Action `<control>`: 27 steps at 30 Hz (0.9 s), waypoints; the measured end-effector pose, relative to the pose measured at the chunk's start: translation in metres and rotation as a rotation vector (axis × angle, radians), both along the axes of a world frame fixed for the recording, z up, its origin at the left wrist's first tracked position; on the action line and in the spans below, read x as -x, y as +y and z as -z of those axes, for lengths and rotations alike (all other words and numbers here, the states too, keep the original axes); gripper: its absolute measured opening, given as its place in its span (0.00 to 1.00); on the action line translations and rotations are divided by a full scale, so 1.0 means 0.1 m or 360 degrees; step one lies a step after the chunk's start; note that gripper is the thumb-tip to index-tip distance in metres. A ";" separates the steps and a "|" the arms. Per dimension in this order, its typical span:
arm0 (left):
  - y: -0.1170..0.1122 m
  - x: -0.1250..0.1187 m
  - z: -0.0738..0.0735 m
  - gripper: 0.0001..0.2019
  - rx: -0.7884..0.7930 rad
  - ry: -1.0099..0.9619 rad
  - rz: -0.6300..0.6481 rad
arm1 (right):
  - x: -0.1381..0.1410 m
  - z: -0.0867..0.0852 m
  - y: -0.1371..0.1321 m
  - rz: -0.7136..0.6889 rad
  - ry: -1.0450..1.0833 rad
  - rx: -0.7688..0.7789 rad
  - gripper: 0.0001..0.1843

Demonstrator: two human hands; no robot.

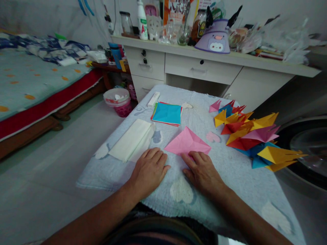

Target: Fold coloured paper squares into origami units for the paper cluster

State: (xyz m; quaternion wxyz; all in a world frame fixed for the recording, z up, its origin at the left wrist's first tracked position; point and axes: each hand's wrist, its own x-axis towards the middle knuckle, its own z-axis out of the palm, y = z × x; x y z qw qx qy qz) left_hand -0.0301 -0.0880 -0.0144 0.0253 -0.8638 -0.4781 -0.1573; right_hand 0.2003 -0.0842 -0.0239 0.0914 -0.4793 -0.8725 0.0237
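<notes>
A folded pink paper (187, 142) lies on the pale blue towel-covered table (230, 170), just beyond my hands. My left hand (149, 170) rests flat on the towel, fingers stretched out, holding nothing, close to the pink paper's left corner. My right hand (201, 172) also lies flat with fingers extended, its fingertips touching the near edge of the pink paper. A stack of coloured paper squares (167, 113), blue on top, sits farther back.
A heap of folded paper shapes (252, 136) in yellow, red, pink and blue fills the table's right side. A folded white cloth (133, 139) lies at left. Behind stand a cluttered white desk (204, 64), a pink bin (118, 101) and a bed (30, 85).
</notes>
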 end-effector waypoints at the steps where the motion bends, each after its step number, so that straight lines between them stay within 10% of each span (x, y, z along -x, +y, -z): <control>1: 0.00 -0.02 0.00 0.08 -0.0024 -0.0043 0.0026 | 0.03 -0.03 0.00 0.0001 -0.0058 -0.0003 0.26; 12: 0.16 -0.16 0.16 0.15 0.0152 0.0006 0.0154 | 0.25 -0.12 0.00 0.0105 -0.0261 -0.0043 0.31; 27: 0.16 -0.15 0.14 0.12 0.0175 0.0096 0.0128 | -0.29 0.01 -0.33 0.0251 -0.0179 -0.0054 0.27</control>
